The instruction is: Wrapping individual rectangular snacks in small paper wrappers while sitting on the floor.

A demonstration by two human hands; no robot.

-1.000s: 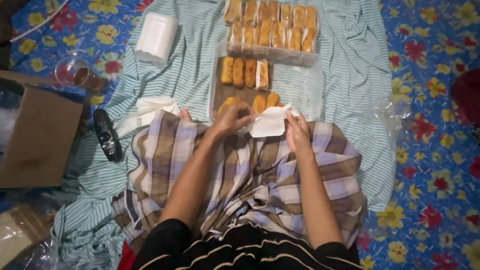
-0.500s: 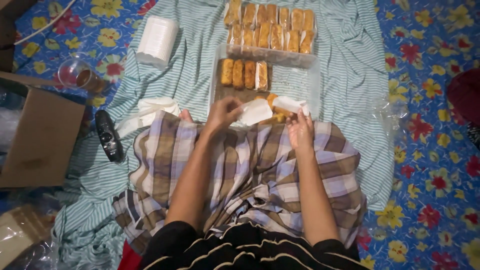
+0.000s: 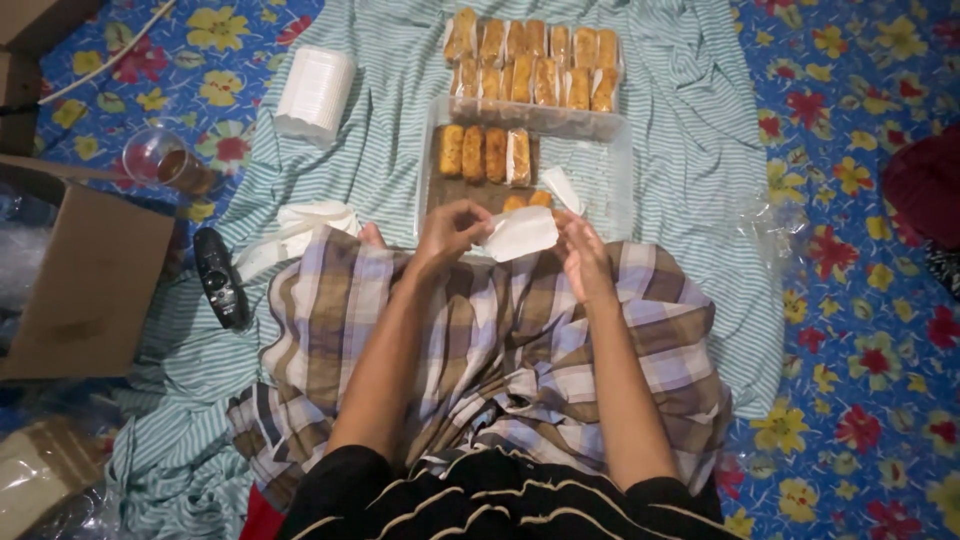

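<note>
A thin white paper wrapper sheet (image 3: 520, 233) hangs between the two hands, just above the near edge of the clear rectangular plastic tray (image 3: 610, 190) and over the person's lap, which is covered by a brown-and-lilac checked cloth (image 3: 500, 340). The left hand (image 3: 448, 232) has its grip pinched shut on the sheet's left edge, thumb against fingertips, the wrist bent and the forearm running up from the lower left. The right hand (image 3: 583, 255) touches the sheet's right edge with its fingers curled loosely; whether that grip is closed on the paper cannot be told. Both forearms converge toward the tray. Inside the tray, golden-brown fried rolls (image 3: 485, 153) lie side by side, a few more sitting just beyond the sheet. Further off, a second batch of wrapped rolls (image 3: 535, 68) lies in two rows. All rests on a green-and-white striped cloth (image 3: 690, 120) spread over the floor. To the left lie a stack of white paper sheets (image 3: 315, 92), a black remote control (image 3: 221, 277) and a brown cardboard box (image 3: 85, 290).
</note>
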